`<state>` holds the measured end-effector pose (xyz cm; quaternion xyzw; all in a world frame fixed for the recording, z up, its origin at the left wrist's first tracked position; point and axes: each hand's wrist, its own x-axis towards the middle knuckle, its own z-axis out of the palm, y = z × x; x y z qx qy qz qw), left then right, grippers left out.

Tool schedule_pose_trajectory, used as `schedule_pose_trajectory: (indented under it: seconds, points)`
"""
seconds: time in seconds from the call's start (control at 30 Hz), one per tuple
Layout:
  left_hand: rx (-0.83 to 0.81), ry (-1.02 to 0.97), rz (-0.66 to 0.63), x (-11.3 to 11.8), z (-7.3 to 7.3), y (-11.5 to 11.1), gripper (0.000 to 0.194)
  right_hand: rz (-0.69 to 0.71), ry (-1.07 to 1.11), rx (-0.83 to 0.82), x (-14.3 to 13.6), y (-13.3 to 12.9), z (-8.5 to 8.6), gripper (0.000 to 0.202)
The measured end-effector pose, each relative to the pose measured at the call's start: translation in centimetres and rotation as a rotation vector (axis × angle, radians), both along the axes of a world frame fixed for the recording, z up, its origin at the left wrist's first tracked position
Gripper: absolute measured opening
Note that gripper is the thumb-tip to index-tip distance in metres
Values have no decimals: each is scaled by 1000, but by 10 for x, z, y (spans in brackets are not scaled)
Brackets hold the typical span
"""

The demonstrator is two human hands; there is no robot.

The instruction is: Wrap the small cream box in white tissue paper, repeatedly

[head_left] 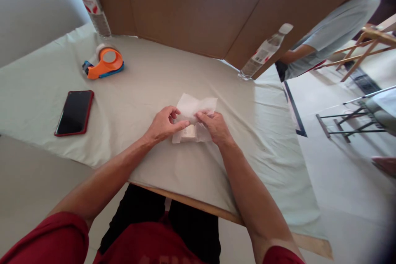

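A thin, translucent white wrapping sheet (196, 105) lies partly unfolded near the table's front edge, its upper part standing up. On its lower part sits a small pale cream box (188, 131), partly covered by the sheet. My right hand (215, 125) pinches the sheet's right side between thumb and fingers. At the left edge my left hand (165, 123) has its thumb stretched across the sheet just above the box. Its fingers are curled but apart from the thumb, with a gap between. Whatever lies under the folds is hidden.
A black phone with red edges (74, 112) and an orange tape dispenser (105, 65) lie left on the cloth-covered table (139, 74). Two water bottles, left (93, 6) and right (262, 53), stand by a cardboard panel (185, 8). A person in grey (337, 29) is beyond it.
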<state>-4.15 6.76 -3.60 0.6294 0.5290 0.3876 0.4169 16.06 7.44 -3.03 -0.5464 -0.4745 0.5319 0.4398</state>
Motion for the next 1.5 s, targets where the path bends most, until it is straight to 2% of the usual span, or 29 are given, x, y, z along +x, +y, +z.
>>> schedule_pose_trajectory:
  seconds: [0.1,0.2,0.27,0.4,0.47,0.5,0.57,0.63,0.7,0.77,0.83,0.93,1.0,1.07,1.13,1.2,1.23,1.3,1.33,1.37,1.43,1.5]
  points:
    - [12,56,21,2,0,-2,42,125,35,44,-7,3,6,35]
    - [1,34,28,0,0,1,21,198,131,18,-10,7,8,39]
    - [-49,-86,83,-4,0,6,9,119,184,16,-7,10,3,42]
    - [-259,-459,238,-12,0,18,10,-167,218,-19,8,16,-18,38]
    - [-322,-490,276,-14,0,22,7,-217,181,-32,13,18,-30,33]
    - [-320,-463,291,-15,0,22,8,-231,152,-15,16,18,-34,31]
    - [-265,-368,291,-15,-1,21,27,-291,65,70,19,19,-38,28]
    - [-178,-254,247,-16,-4,19,51,-386,-71,212,21,17,-33,33]
    - [-116,-152,201,-18,-8,19,62,-416,-228,348,22,11,-23,37]
    - [-88,-86,189,-20,-12,21,63,-313,-368,411,22,3,-9,36]
    - [-30,-41,224,-22,-14,22,60,-107,-490,382,20,-6,2,38]
    - [199,18,253,-24,-7,19,54,138,-613,326,15,-23,14,42]
    - [377,67,125,-26,2,13,47,239,-614,389,13,-36,19,34]
    - [481,118,-98,-30,13,5,42,406,-586,513,12,-52,24,24]
    - [429,139,-288,-34,22,-1,42,633,-583,567,14,-68,28,19]
    - [290,162,-381,-39,26,-2,48,805,-602,478,18,-80,30,18]
    - [225,188,-386,-40,26,-2,49,835,-610,399,21,-84,31,20]
    - [162,271,-343,-41,23,1,41,780,-626,264,25,-85,30,22]
    - [165,318,-315,-41,20,3,36,698,-633,235,26,-83,29,23]
    - [183,362,-299,-40,17,4,35,591,-640,238,25,-79,27,24]
    - [228,423,-329,-37,12,5,45,384,-653,314,20,-68,23,23]
    - [244,458,-403,-36,9,3,60,290,-679,409,8,-54,16,35]
